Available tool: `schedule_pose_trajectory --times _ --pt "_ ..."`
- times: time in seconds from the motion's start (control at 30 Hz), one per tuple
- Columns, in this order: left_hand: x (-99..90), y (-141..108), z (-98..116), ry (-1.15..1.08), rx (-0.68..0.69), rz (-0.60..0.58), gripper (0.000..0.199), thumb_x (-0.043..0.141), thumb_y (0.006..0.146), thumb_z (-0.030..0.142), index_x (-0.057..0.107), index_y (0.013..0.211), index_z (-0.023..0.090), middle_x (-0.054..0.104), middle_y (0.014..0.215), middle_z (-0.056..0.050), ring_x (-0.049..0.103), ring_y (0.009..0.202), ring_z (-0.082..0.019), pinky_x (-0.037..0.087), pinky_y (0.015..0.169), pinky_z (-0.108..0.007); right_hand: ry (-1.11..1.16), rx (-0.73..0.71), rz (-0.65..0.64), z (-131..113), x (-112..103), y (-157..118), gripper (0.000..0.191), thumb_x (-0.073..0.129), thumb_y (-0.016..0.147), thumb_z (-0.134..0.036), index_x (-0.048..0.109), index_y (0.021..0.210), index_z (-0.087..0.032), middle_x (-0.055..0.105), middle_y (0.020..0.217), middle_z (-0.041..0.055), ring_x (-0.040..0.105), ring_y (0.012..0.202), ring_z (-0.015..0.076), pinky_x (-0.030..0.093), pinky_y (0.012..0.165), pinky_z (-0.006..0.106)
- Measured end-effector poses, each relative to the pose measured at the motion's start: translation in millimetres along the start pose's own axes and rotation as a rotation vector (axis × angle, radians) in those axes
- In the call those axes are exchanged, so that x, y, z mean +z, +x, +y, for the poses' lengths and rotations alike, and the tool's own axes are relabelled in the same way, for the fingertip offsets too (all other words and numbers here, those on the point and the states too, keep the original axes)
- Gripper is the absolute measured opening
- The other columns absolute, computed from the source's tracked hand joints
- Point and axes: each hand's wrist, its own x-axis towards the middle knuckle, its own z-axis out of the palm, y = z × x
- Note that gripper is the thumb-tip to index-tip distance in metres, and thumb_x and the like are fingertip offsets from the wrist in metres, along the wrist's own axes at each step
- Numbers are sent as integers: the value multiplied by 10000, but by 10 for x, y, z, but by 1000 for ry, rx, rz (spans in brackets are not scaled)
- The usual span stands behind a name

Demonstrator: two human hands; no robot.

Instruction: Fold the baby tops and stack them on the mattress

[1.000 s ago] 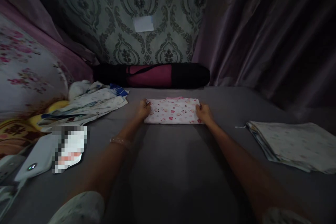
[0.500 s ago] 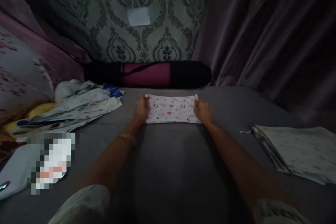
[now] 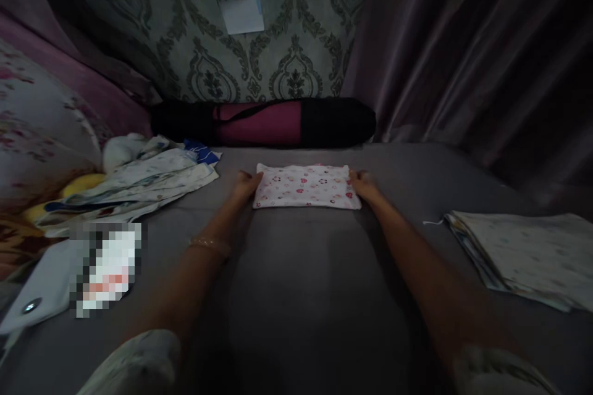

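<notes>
A white cloth [image 3: 303, 188] with small pink and red prints, folded into a flat rectangle, lies across the middle of the grey bed sheet [image 3: 296, 259]. At its left edge, my left hand [image 3: 245, 185] pinches the fabric between thumb and fingers; a thin bracelet circles that wrist. My right hand [image 3: 362, 185] grips the opposite edge the same way. Between the two hands the cloth spans fairly flat. The fingertips under the cloth are hidden.
Rumpled printed clothes [image 3: 152, 179] lie at the left, near a white object with a metal ring [image 3: 46, 281] and a blurred-out patch. A folded pale cloth [image 3: 532, 253] rests at the right. A long black-and-pink bag [image 3: 259, 123] lies against the patterned wall.
The view has tilted slightly. Both hands have moved a little outward at the cloth's side edges, and the front edge now looks wider. Both still hold the folded cloth.
</notes>
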Motion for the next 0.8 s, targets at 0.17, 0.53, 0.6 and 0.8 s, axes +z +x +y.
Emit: schedule_pose_trajectory --times 0.17,0.53,0.6,0.8 --pt "-198 -405 -47 -142 -39 -78 386 680 828 340 543 1115 121 645 730 -19 608 622 -142 430 546 -224 32 -17 24 180 -36 -214 352 465 954 -371 646 1152 -142 725 1024 132 682 922 218 480 713 258" --pt "-198 -714 -123 59 41 -110 356 684 786 230 561 1111 152 680 965 -51 637 822 -146 440 651 -206 -101 -45 0 7 -114 -861 438 481 932 -299 501 1330 -117 677 1148 180 657 1050 265 479 837 323" --pt "-172 -698 -157 71 89 -110 344 637 803 194 552 1134 154 662 913 -32 612 762 -129 427 616 -202 -134 -52 4 -11 -124 -905 406 470 933 -249 511 1312 -109 668 1164 189 648 1077 266 472 864 325" --pt "-193 -609 -234 192 176 -155 390 627 779 177 553 1160 140 621 854 -14 571 713 -127 406 590 -210 -188 -59 -4 -38 -102 -996 364 425 968 -251 526 1291 -118 593 1285 199 607 1156 271 461 913 338"
